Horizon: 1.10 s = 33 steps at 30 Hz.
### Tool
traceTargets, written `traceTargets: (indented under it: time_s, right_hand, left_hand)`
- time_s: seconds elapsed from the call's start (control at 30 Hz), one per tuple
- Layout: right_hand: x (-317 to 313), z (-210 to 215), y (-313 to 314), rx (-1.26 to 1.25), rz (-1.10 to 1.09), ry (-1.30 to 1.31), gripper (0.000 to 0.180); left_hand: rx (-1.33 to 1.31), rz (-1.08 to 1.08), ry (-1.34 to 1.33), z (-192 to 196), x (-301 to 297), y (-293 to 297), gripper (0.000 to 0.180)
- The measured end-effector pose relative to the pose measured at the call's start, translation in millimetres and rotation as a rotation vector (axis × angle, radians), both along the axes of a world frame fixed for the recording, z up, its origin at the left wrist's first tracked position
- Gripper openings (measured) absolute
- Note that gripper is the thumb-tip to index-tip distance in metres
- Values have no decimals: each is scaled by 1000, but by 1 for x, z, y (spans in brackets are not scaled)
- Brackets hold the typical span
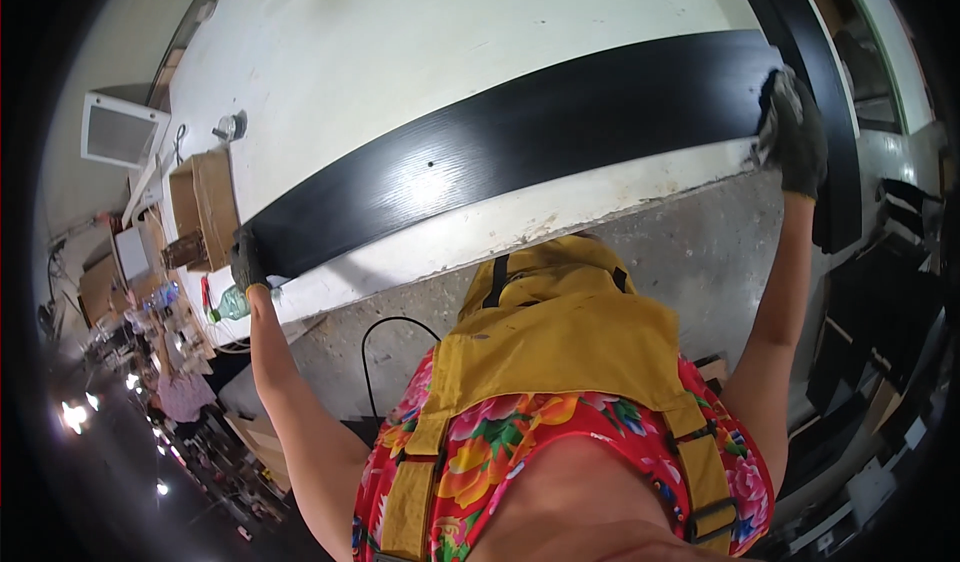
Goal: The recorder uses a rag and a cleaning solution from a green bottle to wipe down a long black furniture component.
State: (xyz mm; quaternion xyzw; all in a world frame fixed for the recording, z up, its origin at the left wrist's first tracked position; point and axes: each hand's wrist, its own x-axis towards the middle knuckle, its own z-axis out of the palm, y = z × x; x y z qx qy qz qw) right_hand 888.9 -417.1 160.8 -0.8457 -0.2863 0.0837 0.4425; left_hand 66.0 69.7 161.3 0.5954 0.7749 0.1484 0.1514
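A long black board (540,112) with a faint wood grain and a small dark hole lies across the white worktop, near its front edge. My left hand (246,262), in a dark glove, is closed around the board's left end. At the board's right end, my gloved right hand (803,147) is closed on a crumpled grey rag (784,99), pressed against the board's surface. Its fingertips are partly hidden by the rag.
Another black board (822,112) stretches along the worktop's (480,32) right side. To the left stand an opened cardboard box (205,207) and a green plastic bottle (232,305). Dark panels (870,312) are stacked at the lower right. Another person (183,392) is at the far left.
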Motion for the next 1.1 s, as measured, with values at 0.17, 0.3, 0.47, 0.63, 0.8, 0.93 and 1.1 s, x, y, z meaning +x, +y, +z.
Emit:
traceTargets:
  time_s: [0.17,0.3,0.47,0.63,0.8,0.93,1.1]
  right_hand:
    - [-54,-9,-41,88,-174,173,51]
    - [-39,-4,-64,157,-163,417,49]
    - [-22,-40,-89,299,-107,556,50]
    - [-37,-56,-87,542,-169,644,57]
    - [-22,-7,-103,685,-174,564,40]
    - [10,-1,-76,686,-41,600,40]
    - [36,-36,-74,682,155,661,40]
  left_hand:
    - [76,-64,161,6,-22,14,73]
    - [123,-166,-18,0,-32,47,60]
    - [75,171,-670,-12,-2,63,60]
    - [225,197,-756,24,-68,67,57]
    - [655,165,-1370,36,-11,66,23]
    - [701,17,-1423,33,-101,64,22]
    - [654,25,-1917,-32,-168,7,23]
